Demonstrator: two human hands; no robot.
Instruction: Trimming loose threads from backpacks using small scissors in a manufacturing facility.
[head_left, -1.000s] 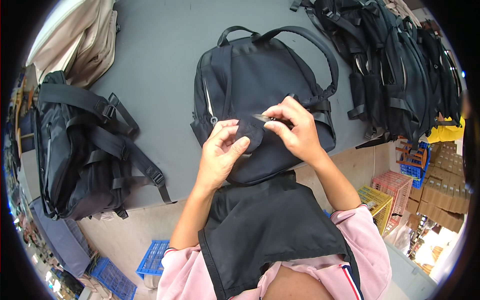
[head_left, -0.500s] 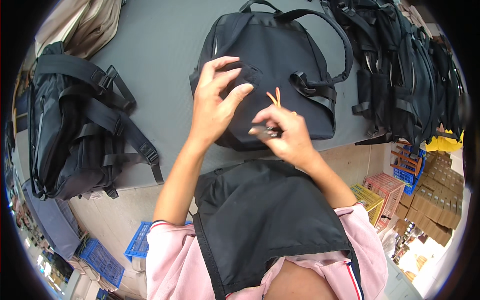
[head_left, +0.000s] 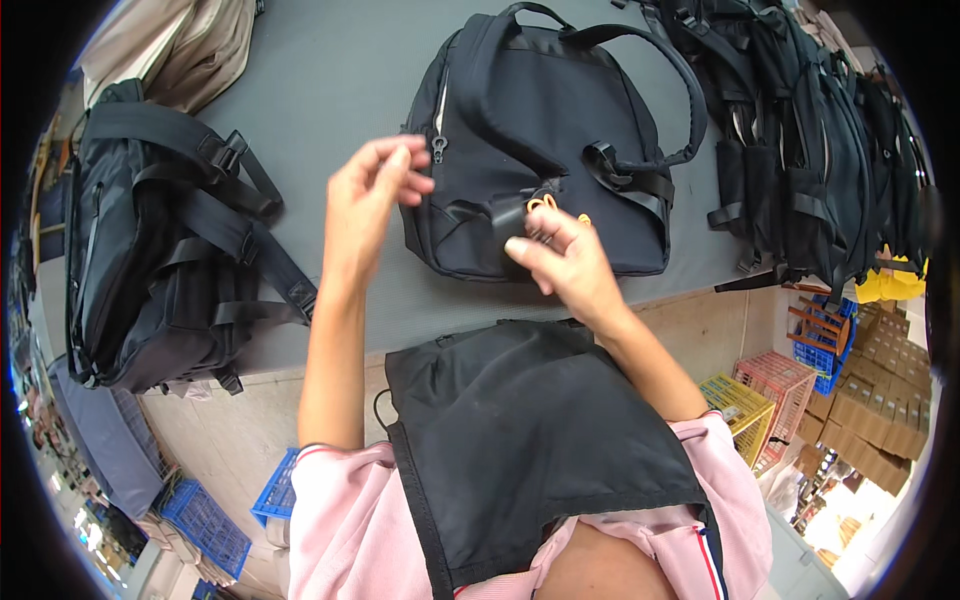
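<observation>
On the grey table [head_left: 325,90], working over 1 black backpack [head_left: 570,110] lying near the front edge. Hovering just beside the zipper pull [head_left: 438,150] with the left hand [head_left: 385,185], holding its fingers loosely apart. Curling the right hand [head_left: 568,262] by an orange loop [head_left: 541,204] and a dark strap [head_left: 507,220], blurring too much to tell whether gripping anything.

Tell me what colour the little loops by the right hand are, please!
The little loops are orange; the head view shows them best.
</observation>
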